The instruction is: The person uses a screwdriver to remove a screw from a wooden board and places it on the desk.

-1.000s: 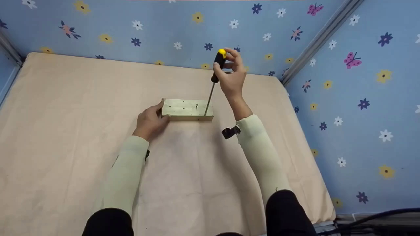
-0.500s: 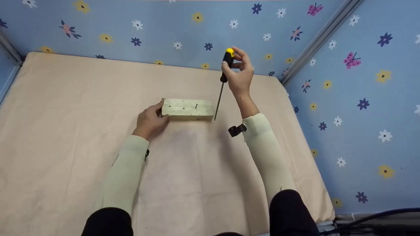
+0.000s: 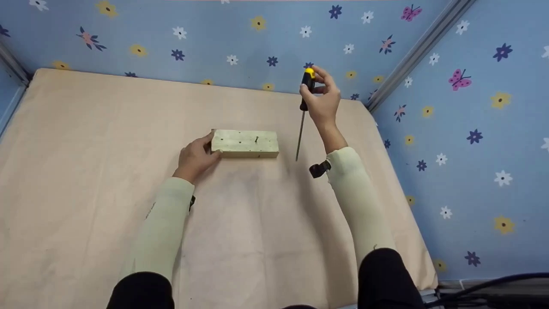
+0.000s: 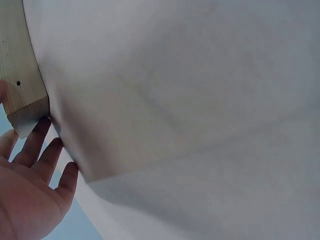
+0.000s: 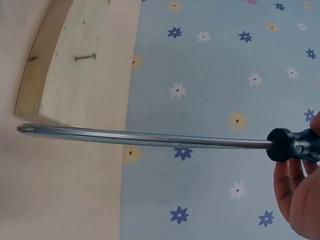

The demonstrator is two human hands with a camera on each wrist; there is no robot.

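Observation:
A pale wooden block (image 3: 245,142) lies lengthwise on the cloth, with a few small holes in its upper face. One screw (image 5: 85,57) stands partly out of that face, toward the block's right half. My left hand (image 3: 197,157) grips the block's left end, thumb on the near side; in the left wrist view its fingers (image 4: 37,142) sit against the end grain. To the right of the block, my right hand (image 3: 324,96) holds a Phillips screwdriver (image 3: 307,88) by its black and yellow handle. Its long shaft (image 5: 150,137) points down, the tip apart from the block.
A beige cloth (image 3: 107,128) covers the table. Behind it and to the right rise blue walls (image 3: 223,38) printed with flowers. A metal strip (image 3: 411,53) runs along the corner between them. A black cable (image 3: 493,281) lies at the lower right.
The screwdriver in my right hand has moved rightward, its tip going from over the block's right end to beyond it. My left hand and the block have stayed put.

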